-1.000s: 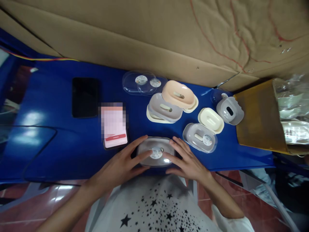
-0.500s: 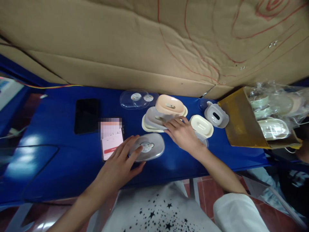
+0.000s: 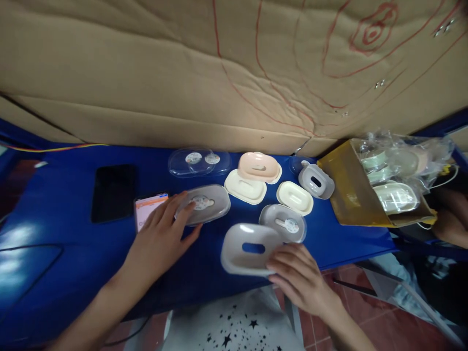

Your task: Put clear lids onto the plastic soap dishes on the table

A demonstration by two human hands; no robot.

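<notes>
- The grey tray [image 3: 244, 249], an oval soap-dish part with a slot in its middle, sits at the near edge of the bench [image 3: 66, 253], held up slightly; its long axis runs left to right.
- The right hand [image 3: 298, 280] is the nearer one: its grip closes narrowly on the tray's right near rim, fingers [image 3: 288, 256] on top, with the tray stretching away to the left of the hand.
- The left hand [image 3: 161, 241] lies left of the grey tray and apart from it, spread flat, fingertips pressing the closed grey soap box [image 3: 204, 204]; it grips nothing.
- That box carries a round sticker; its writing is too small to read.
- Just right of and behind the grey tray lies a clear-lidded grey dish [image 3: 283, 223], also with a round sticker, unreadable.
- Further behind the grey tray: a cream tray [image 3: 244, 187], a peach tray [image 3: 259, 167], another cream dish [image 3: 294, 197], a grey dish [image 3: 316, 181] and clear lids [image 3: 199, 161].
- Left of the grey tray, beyond the left hand, lie a lit phone [image 3: 146, 207] and a dark phone [image 3: 113, 192].
- Far right of the grey tray stands a cardboard box [image 3: 341, 195] of bagged dishes.
</notes>
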